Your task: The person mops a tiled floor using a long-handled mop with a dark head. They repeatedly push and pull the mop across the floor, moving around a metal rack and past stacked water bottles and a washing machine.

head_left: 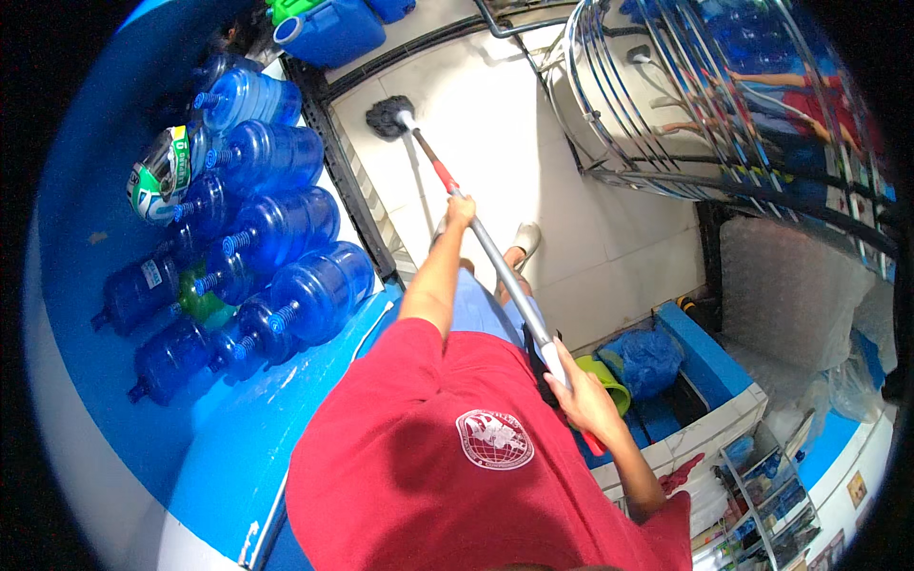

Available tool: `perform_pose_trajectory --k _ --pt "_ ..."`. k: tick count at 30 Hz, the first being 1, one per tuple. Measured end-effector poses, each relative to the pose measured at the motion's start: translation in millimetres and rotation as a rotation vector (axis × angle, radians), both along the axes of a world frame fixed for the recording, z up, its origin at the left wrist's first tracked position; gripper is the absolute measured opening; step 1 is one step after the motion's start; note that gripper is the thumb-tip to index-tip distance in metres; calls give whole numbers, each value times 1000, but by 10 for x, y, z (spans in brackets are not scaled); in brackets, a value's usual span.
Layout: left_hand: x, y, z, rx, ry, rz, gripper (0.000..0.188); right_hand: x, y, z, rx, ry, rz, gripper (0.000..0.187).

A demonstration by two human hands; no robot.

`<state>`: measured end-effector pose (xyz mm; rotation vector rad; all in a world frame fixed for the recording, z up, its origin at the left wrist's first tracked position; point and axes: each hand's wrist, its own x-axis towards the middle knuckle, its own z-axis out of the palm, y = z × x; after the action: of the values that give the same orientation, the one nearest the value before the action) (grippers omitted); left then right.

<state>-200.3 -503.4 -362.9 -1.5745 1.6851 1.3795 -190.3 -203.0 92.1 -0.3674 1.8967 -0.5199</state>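
Note:
I hold a long-handled mop (497,255) slantwise in front of me with both hands. My left hand (461,210) is closed round the pole, just below its red section. Nearer my body, my right hand (584,400) grips the pale upper part of the handle, with a red end showing below it. The dark, shaggy mop head (387,116) rests on the white tiled floor (495,95) at the far left, beside a black metal rack edge. My feet stand on the tiles below the pole.
Large blue water bottles (276,157) lie stacked at the left, with a green and white helmet (160,179) beside them. Shiny bent pipes (657,176) and a reflective tank stand at right. A yellow-green bucket (606,383) and blue plastic bag (644,364) sit near my right hand.

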Motion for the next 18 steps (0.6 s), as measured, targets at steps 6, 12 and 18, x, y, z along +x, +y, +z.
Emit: perform_pose_trajectory --k 6,12,18 --pt "-135 -669 410 178 241 596 24 191 -278 581 103 402 206 62" --pt "278 890 1167 521 131 870 43 902 517 1624 935 510 155 41" --pt "562 1851 1147 1288 -14 184 27 1566 823 1974 1042 545 311 58"
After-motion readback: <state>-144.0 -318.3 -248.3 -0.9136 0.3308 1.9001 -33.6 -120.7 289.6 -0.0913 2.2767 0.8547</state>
